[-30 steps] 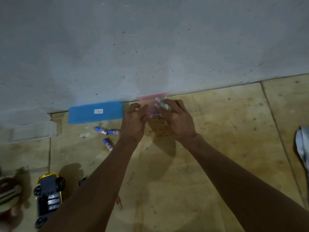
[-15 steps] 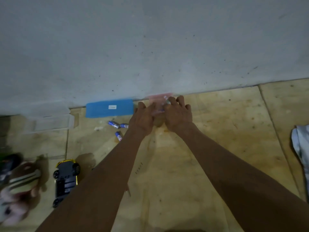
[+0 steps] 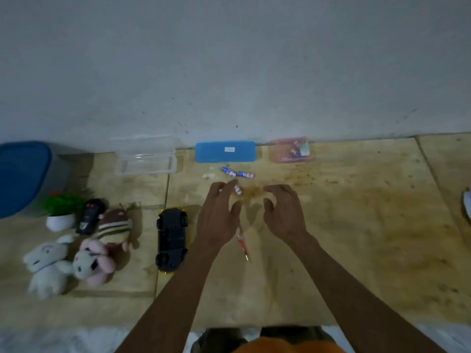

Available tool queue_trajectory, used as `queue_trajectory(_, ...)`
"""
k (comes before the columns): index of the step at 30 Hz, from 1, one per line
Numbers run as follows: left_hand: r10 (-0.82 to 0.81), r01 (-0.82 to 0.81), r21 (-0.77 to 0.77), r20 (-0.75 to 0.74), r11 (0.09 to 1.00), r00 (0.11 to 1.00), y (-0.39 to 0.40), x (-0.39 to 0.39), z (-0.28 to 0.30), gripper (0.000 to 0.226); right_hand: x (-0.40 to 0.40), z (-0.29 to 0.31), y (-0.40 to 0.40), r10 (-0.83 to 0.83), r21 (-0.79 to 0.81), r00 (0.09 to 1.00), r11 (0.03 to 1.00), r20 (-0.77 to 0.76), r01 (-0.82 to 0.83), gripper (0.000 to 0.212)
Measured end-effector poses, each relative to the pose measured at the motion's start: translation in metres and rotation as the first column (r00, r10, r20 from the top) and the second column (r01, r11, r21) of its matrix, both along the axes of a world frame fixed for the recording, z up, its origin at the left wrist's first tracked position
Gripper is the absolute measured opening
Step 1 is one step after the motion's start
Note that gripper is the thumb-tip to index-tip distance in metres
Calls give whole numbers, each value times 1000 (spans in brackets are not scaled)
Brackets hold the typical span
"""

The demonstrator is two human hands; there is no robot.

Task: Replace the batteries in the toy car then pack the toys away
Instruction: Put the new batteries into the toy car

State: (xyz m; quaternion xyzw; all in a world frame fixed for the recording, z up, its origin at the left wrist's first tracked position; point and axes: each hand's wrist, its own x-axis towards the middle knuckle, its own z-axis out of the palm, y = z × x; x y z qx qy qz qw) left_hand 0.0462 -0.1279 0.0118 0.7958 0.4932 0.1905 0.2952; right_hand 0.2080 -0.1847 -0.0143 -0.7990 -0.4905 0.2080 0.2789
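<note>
The toy car [image 3: 172, 238] lies upside down on the floor, its black underside up with yellow trim at the ends. My left hand [image 3: 219, 215] hovers just right of it, fingers spread, holding nothing. My right hand [image 3: 283, 212] is beside it, fingers curled loosely and empty. Three blue-and-white batteries [image 3: 237, 173] lie just beyond my fingertips; one is partly behind my left fingers. A red screwdriver [image 3: 243, 247] lies between my wrists. A pink clear box [image 3: 291, 150] with batteries inside sits against the wall.
A blue flat lid [image 3: 225, 151] and a clear open case [image 3: 145, 159] rest by the wall. At left are a blue bin [image 3: 20, 177], a potted plant [image 3: 61, 212], a black remote [image 3: 89, 216] and three plush toys [image 3: 76, 258].
Both hands have pulled back from the pink box by the wall and opened. The view has swung left and back, bringing the plush toys, the bin and the clear case into sight.
</note>
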Motion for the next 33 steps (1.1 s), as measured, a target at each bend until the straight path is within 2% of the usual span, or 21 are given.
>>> queue_trajectory(4,189,-186,90,-21,978,982,-33,-81,-9,49,-40,0,-9,21,5,1000,1000,-3,-21,34)
queue_trajectory(6,254,-244,114,-84,963,963,-44,-119,-21,61,-56,-1,-11,17,-7,1000,1000,-12,-17,32)
queue_trajectory(10,324,-346,-86,-205,934,924,-46,-157,-35,94,-78,-4,1,-7,-27,1000,1000,-18,7,31)
queue_trajectory(14,227,-292,-250,-260,923,939,-31,-163,-50,114,-83,-11,33,-12,-20,998,1000,66,14,34)
queue_trajectory(18,189,-245,-316,-198,917,962,-21,-158,-63,113,-73,-28,79,65,-49,961,997,267,-54,40)
queue_trajectory(22,219,-245,-288,-117,926,969,-19,-154,-70,107,-58,-56,108,200,-156,890,977,409,-148,45)
queue_trajectory(25,228,-251,-263,-115,931,967,-20,-154,-76,106,-52,-78,114,262,-172,834,964,485,-203,44)
queue_trajectory(28,232,-254,-261,-111,931,966,-19,-156,-77,106,-50,-93,117,248,-148,784,969,570,-199,42)
queue_trajectory(30,230,-253,-259,-115,932,966,-18,-156,-78,105,-48,-97,119,221,-128,782,975,583,-181,39)
queue_trajectory(33,230,-259,-243,-142,935,963,-18,-156,-78,104,-49,-105,121,161,-11,783,981,601,-194,31)
